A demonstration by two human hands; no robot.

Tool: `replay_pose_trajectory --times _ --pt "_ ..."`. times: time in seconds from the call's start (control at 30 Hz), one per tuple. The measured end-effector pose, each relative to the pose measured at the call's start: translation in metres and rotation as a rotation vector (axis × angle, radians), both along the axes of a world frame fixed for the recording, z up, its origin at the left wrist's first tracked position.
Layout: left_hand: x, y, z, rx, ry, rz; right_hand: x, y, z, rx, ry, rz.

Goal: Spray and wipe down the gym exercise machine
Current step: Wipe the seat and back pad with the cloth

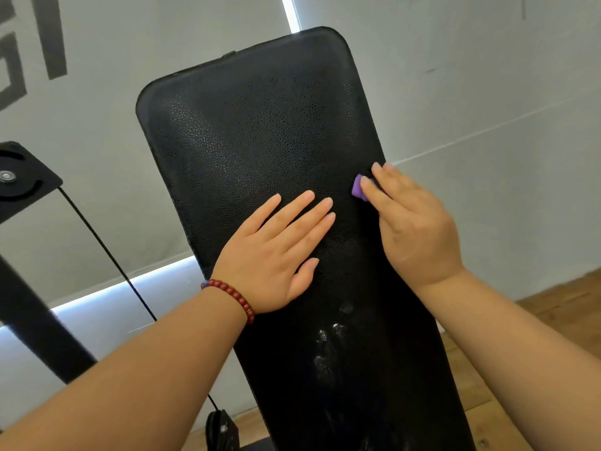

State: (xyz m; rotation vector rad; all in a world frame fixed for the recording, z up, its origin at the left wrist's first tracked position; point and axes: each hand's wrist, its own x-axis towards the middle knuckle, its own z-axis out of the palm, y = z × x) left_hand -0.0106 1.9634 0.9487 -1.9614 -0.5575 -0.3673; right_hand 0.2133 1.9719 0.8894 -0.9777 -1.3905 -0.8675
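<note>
A long black padded backrest (260, 131) of the exercise machine fills the middle of the head view, tilted up and away from me. My left hand (276, 252) lies flat on the pad with its fingers straight; a red bead bracelet circles that wrist. My right hand (413, 222) presses a small purple cloth (358, 187) against the pad near its right edge; only a corner of the cloth shows past my fingertips. Pale wet smears (328, 340) mark the pad below my hands.
A black cable (107, 252) runs diagonally at the left from a black pulley bracket (19, 177) down to a pulley (221, 428) at the floor. A black frame post (35, 323) stands at far left. Grey walls lie behind, wooden floor (559, 307) at right.
</note>
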Motion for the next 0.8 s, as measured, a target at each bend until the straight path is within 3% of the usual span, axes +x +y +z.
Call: replay_pose_trajectory --times 0.27,0.47,0.67,0.8 --pt "0.001 -0.001 -0.001 0.004 -0.007 0.001 -0.004 -0.028 -0.051 -0.087 -0.021 0.026" --pt "0.005 -0.002 -0.001 -0.011 -0.044 -0.025 -0.013 -0.005 0.010 -0.042 0.034 0.033" --pt "-0.020 -0.012 -0.010 -0.035 -0.073 0.044 -0.017 -0.032 -0.047 -0.106 -0.060 0.110" --pt "-0.021 -0.011 -0.015 -0.008 -0.075 0.091 -0.024 -0.015 -0.013 -0.058 -0.069 0.148"
